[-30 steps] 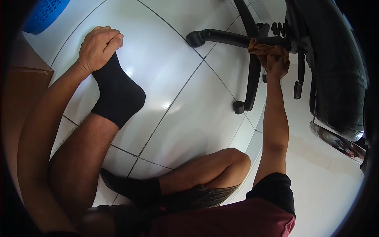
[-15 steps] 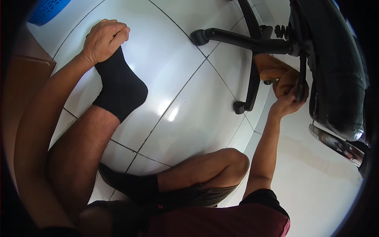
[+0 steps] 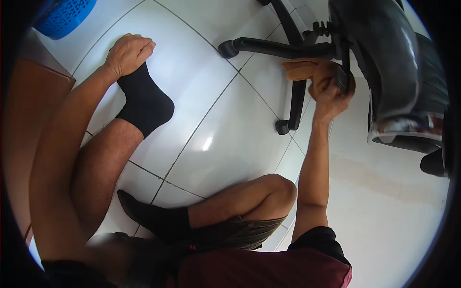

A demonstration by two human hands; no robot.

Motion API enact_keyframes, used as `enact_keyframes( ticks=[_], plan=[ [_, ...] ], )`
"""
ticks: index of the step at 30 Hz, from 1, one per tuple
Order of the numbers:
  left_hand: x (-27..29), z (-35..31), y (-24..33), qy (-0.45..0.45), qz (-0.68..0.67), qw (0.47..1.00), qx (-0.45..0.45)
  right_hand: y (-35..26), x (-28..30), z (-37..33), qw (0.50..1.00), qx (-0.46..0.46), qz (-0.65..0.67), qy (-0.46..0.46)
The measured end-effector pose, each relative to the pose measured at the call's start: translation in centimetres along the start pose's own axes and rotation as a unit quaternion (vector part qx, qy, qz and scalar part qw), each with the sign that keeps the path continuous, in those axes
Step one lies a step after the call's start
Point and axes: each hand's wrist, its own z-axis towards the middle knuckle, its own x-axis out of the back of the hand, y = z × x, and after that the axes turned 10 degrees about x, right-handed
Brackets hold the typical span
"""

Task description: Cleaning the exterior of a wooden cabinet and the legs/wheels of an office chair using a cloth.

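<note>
My left hand [image 3: 129, 54] is closed over the toe end of a black sock [image 3: 149, 98] worn on my outstretched left foot. Far to the right, my right hand [image 3: 332, 100] grips a brown cloth [image 3: 307, 69] bunched against a black lever [image 3: 343, 77] under the seat of an office chair. The fingertips are partly lost in the folds and shadow there. The chair's black five-armed style base [image 3: 283, 48] stands on casters just beyond the cloth. My other foot, also in a black sock [image 3: 158, 218], lies folded in close to my body.
A blue perforated basket [image 3: 67, 24] stands at the far left. Along the left side is a brown wooden-looking panel or box [image 3: 38, 96]. The black chair seat [image 3: 379, 53] fills the upper right, above a white wall [image 3: 379, 192]. White tiles [image 3: 206, 110] cover the floor.
The chair seat has turned, and the chair, cloth and right hand sit farther left in the picture. The whole view has shifted a little too. My left hand keeps its hold on the toes.
</note>
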Motion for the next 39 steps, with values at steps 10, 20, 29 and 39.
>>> enact_keyframes(
  ticks=[10,20,29,39],
  plan=[
    [1.4,-1.4,2.0,0.053,0.204,0.976,0.056,0.6,0.2,-3.4,0.99,-0.036,0.024,-0.133],
    [1.4,-4.0,4.0,0.12,0.3,0.937,0.131,8.0,3.4,-11.6,0.895,-0.386,-0.043,-0.22],
    [2.0,-5.1,5.4,0.063,0.277,0.942,0.18,9.9,2.9,-11.4,0.836,-0.446,-0.037,-0.316],
    [2.0,-5.0,4.7,0.06,0.248,0.949,0.187,9.5,5.1,-10.4,0.789,-0.533,-0.043,-0.304]
  ],
)
